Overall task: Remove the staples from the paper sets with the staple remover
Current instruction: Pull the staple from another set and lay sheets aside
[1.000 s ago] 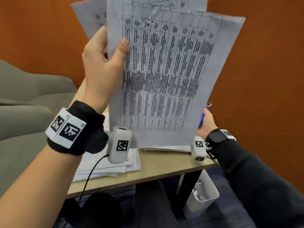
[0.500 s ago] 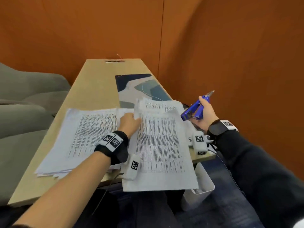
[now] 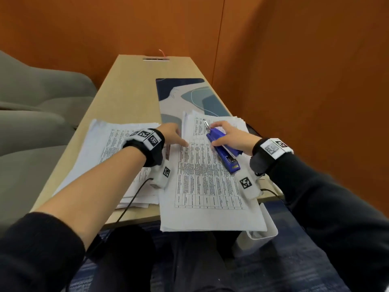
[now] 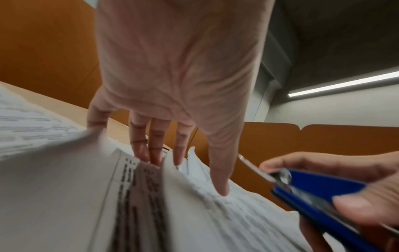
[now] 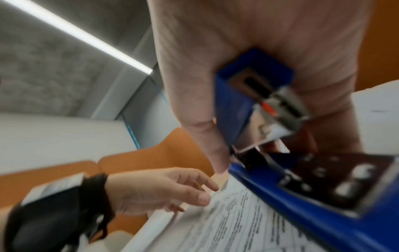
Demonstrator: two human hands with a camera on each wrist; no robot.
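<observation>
Listing of items at this moment:
Paper set in work: printed sheets point(image 3: 206, 182), lying on the right of the worktop point(image 3: 134, 85), near end overhanging the edge toward the person; likely laid flat so the stapled far corner is firm for the tool.
L hand point(image 3: 172, 133): grip spread, fingers straight, fingertips point(image 4: 222, 189) pressing the far left part of the set; judged to pin the pages so they don't slide.
R hand point(image 3: 229, 135): grip curled round the staple remover point(image 3: 223, 152), a blue stapler-type body w/ metal tip point(image 3: 205, 123) aimed at the far corner, where a staple prob. sits; staple itself too small to tell.
2nd pile: papers point(image 3: 109, 148) on the left, beside the set; done or pending, can't tell.
Bin: white bin point(image 3: 263, 230) under the worktop's near right corner, prob. for waste.
Mat: patterned mat point(image 3: 189, 95) beyond the papers.
</observation>
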